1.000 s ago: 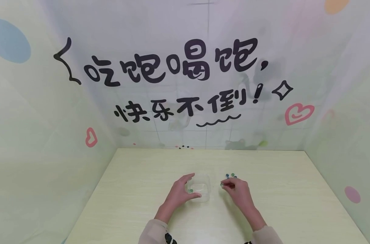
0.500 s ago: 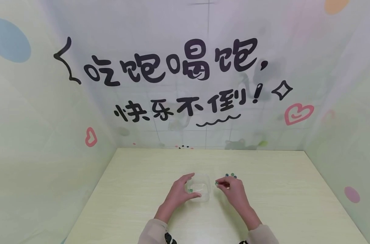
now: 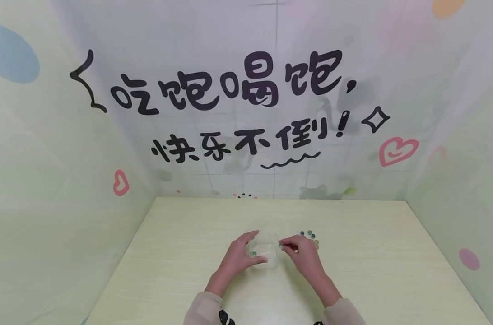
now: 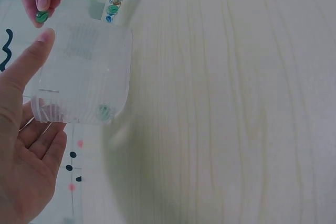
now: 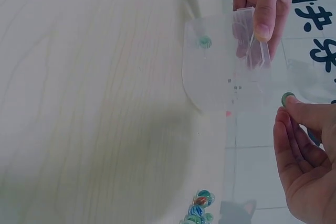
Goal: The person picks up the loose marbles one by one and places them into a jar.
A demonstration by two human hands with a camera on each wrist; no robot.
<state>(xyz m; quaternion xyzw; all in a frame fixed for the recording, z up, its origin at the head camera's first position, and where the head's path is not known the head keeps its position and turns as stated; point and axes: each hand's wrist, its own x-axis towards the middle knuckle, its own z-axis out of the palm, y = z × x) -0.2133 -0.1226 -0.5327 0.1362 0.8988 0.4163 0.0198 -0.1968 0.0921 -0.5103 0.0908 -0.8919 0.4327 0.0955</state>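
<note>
I think only a small part is done: a marble (image 5: 205,41) lies at the bottom of the clear box (image 3: 273,262), maybe with one more tucked against it, but I cannot tell. The box sits on the table (image 3: 177,243), with the left hand (image 3: 236,257) bent round its side, thumb and fingers spread wide apart to hold it. The right hand (image 3: 305,257) has its thumb and finger pinched tight on a green marble (image 5: 287,99), just beside the box and not in it yet. I would say that one and the bunch (image 3: 309,233) on the table are left to do. Now I count: one box, two hands, one marble in the pinch, one or maybe two in the box, and at least five in the bunch. I see green, blue and orange ones there, and more may be hidden.
</note>
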